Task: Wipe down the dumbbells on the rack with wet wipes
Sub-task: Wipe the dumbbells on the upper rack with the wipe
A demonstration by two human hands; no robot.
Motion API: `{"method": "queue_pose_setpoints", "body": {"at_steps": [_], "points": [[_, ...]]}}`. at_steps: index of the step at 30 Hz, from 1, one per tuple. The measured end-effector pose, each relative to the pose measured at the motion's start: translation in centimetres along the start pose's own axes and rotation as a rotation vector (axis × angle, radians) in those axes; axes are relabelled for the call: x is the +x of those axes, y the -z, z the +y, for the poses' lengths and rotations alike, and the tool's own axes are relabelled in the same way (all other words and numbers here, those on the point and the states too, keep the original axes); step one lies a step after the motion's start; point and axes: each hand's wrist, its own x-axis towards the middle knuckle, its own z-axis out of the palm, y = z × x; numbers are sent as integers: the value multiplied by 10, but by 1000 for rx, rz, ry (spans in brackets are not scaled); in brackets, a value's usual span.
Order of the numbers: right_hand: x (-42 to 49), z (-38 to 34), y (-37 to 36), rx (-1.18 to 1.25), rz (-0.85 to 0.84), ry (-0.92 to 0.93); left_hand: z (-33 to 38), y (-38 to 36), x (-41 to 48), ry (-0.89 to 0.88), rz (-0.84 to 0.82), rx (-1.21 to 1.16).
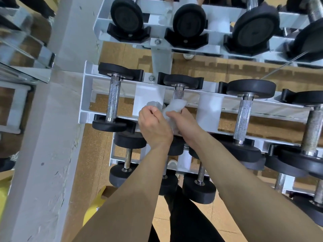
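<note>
Gripping a crumpled white wet wipe [172, 106] at the centre of the frame, the left hand [153, 125] and right hand [183, 122] both pinch it, fingers curled tight, over the knurled steel handle of a black-ended dumbbell [180, 84]. That dumbbell sits second from left on the white metal rack [83, 95], beside another black dumbbell [113, 95] at centre left.

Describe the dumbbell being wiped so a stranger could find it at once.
Find the white rack beside the mirrored wall and take its middle tier. Count from the left end: it is the second dumbbell. Unlike its neighbours' bare knurled handles, its handle is mostly hidden by a crumpled white wipe held in the left hand and right hand.
</note>
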Motion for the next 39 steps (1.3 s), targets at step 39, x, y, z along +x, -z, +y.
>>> {"method": "queue_pose_setpoints", "body": {"at_steps": [39], "points": [[48, -8, -3, -42, 168, 33, 4, 4, -3, 5, -84, -16]]}}
